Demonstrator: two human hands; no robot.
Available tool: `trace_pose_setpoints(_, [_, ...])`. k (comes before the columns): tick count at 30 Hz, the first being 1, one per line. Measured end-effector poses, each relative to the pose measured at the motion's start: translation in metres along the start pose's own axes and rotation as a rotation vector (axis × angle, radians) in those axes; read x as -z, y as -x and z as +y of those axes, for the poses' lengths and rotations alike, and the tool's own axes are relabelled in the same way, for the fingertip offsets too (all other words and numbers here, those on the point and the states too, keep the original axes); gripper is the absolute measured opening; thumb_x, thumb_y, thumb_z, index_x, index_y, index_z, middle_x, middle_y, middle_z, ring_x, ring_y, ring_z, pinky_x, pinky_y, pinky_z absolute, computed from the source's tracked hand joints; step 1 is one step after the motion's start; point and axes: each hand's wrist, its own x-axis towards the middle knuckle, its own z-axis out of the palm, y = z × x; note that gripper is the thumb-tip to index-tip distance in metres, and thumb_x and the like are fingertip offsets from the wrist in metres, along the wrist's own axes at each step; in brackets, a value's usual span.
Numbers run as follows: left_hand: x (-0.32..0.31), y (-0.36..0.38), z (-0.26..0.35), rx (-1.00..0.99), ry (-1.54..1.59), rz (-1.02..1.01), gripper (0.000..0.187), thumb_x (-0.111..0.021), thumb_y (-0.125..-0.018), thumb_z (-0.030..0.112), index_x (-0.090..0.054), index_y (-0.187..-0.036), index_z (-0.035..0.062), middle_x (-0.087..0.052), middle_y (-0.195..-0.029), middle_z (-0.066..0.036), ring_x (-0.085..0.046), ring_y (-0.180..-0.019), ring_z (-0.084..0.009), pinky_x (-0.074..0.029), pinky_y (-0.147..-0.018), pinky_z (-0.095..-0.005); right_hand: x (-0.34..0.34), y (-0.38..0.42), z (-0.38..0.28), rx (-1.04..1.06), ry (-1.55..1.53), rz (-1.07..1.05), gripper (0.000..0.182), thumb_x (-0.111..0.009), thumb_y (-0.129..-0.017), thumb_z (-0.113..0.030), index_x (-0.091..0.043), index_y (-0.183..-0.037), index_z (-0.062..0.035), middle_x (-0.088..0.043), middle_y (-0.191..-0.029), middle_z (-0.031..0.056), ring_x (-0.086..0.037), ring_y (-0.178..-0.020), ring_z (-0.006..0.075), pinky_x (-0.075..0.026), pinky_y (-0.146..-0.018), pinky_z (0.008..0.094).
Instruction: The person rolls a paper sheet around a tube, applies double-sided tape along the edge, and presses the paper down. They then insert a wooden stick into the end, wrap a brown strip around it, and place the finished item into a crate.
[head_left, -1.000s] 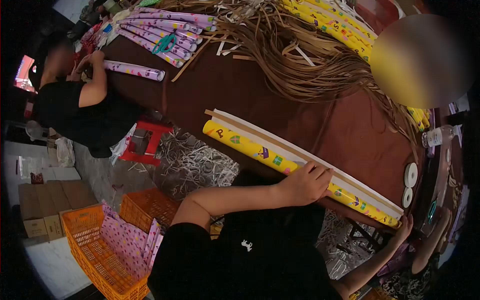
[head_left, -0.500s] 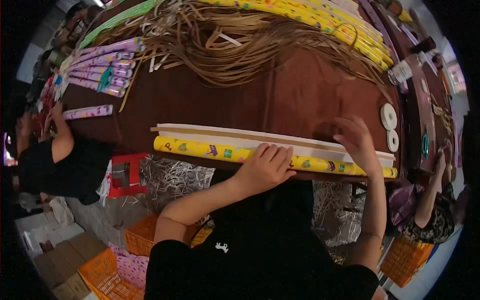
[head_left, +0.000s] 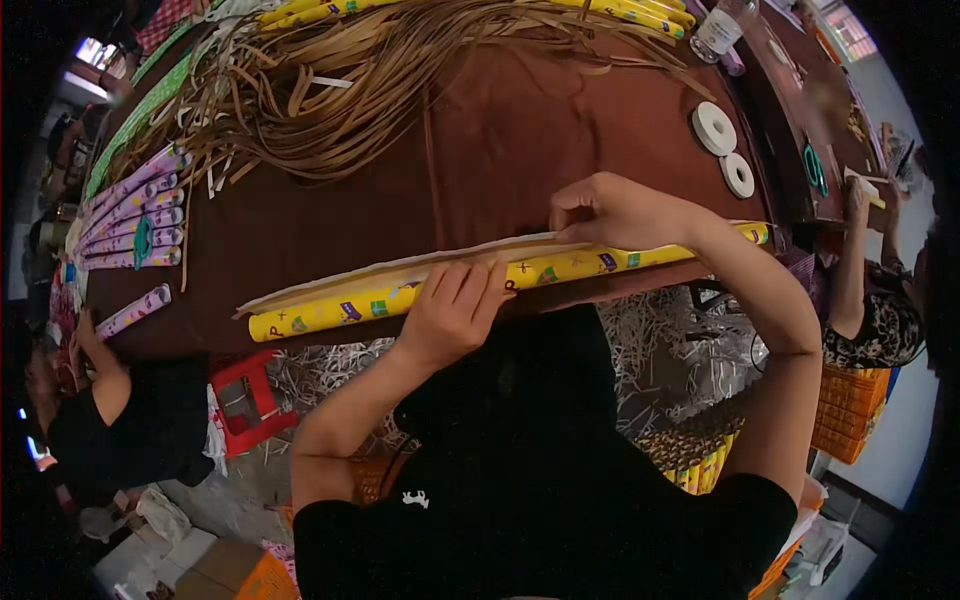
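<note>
A long roll of yellow patterned wrapping paper [head_left: 365, 306] lies slantwise along the table's near edge. Its pale loose edge [head_left: 350, 274] stands up along the far side, with a tan band inside it. My left hand [head_left: 455, 308] is closed over the roll near its middle, fingers curled across the top. Further right, my right hand [head_left: 625, 212] is in a pinch at the loose edge, its wrist above the roll. What is between those fingertips is too small to make out.
Brown strips [head_left: 330, 120] are heaped at the back. Purple patterned rolls [head_left: 135, 215] with teal scissors [head_left: 143, 243] lie left. Two white tape rolls [head_left: 714, 128] and a clear bottle [head_left: 718, 32] are at right. Co-workers sit both sides; a red stool [head_left: 245, 400] stands at left.
My right hand has come left and down to the paper's loose edge and closed into a pinch. My left hand stays on the roll. The view has turned, so the roll now slants up to the right.
</note>
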Motion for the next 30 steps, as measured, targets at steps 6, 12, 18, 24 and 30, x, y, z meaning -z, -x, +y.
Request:
trace_pose_setpoints(6, [-0.005, 0.002, 0.005, 0.026, -0.028, 0.103, 0.028, -0.064, -0.088, 0.021, -0.063, -0.104, -0.0015, -0.06, -0.096, -0.011, -0.057, -0.082, -0.0237, -0.048, -0.074, -0.0339, -0.01, 0.013, -0.011, 0.069, 0.071, 0.106, 0.008, -0.065, -0.086, -0.004, -0.059, -0.088, 0.0008, -0.062, -0.077, 0.0123, -0.062, -0.072, 0.0231, -0.047, -0.065, 0.0334])
trace_pose_setpoints(12, [-0.005, 0.003, 0.005, 0.028, -0.006, 0.08, 0.03, -0.068, -0.085, 0.02, -0.063, -0.104, -0.0021, -0.06, -0.097, -0.013, -0.059, -0.085, -0.0257, -0.049, -0.075, -0.0369, -0.012, 0.008, -0.003, 0.088, 0.085, 0.15, 0.008, -0.064, -0.086, -0.006, -0.059, -0.089, -0.0001, -0.063, -0.079, 0.0141, -0.063, -0.073, 0.0287, -0.047, -0.065, 0.036])
trace_pose_setpoints(18, [0.009, -0.016, 0.001, 0.113, 0.133, -0.089, 0.04, -0.074, -0.08, 0.021, -0.062, -0.11, -0.0021, -0.058, -0.102, -0.014, -0.056, -0.085, -0.0307, -0.047, -0.077, -0.042, -0.001, 0.0, 0.02, 0.149, 0.075, 0.171, 0.015, -0.071, -0.083, -0.015, -0.069, -0.091, -0.0022, -0.068, -0.077, 0.0108, -0.064, -0.069, 0.0209, -0.048, -0.064, 0.0315])
trace_pose_setpoints(24, [0.007, -0.016, -0.003, 0.11, 0.19, -0.17, 0.043, -0.074, -0.08, 0.019, -0.057, -0.114, -0.0021, -0.055, -0.102, -0.015, -0.055, -0.092, -0.0341, -0.045, -0.081, -0.0439, 0.021, -0.003, 0.027, 0.012, -0.319, 0.02, 0.034, -0.078, -0.08, -0.025, -0.07, -0.101, 0.0001, -0.071, -0.085, 0.0067, -0.064, -0.076, 0.0126, -0.051, -0.069, 0.0281])
trace_pose_setpoints(30, [0.009, -0.011, -0.01, 0.108, 0.157, -0.186, 0.039, -0.073, -0.081, 0.016, -0.056, -0.11, -0.0029, -0.056, -0.102, -0.017, -0.055, -0.094, -0.0359, -0.045, -0.082, -0.045, -0.01, 0.06, 0.014, 0.284, 0.66, 0.268, 0.047, -0.073, -0.075, -0.046, -0.063, -0.098, -0.0071, -0.062, -0.092, 0.0072, -0.059, -0.092, 0.0251, -0.049, -0.079, 0.0384])
